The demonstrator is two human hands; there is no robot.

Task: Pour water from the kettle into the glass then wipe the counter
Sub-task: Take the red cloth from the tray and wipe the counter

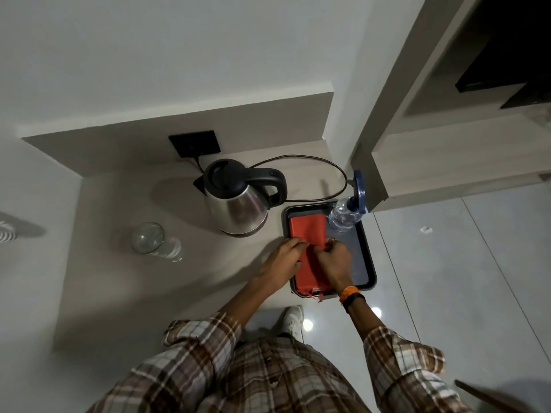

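A steel kettle (238, 201) with a black lid and handle stands upright on the beige counter (125, 287). A clear glass (155, 242) stands to its left, apart from it. An orange-red cloth (307, 231) lies folded in a dark tray (368, 272) at the counter's right end. My left hand (281, 259) and my right hand (335, 260) both rest on the cloth's middle, fingers curled and pinching the fabric.
A clear water bottle with a blue cap and handle (347, 214) stands in the tray's far right corner. The kettle's black cord (328, 162) loops to a wall socket (195, 143). Tiled floor lies to the right, below the counter edge.
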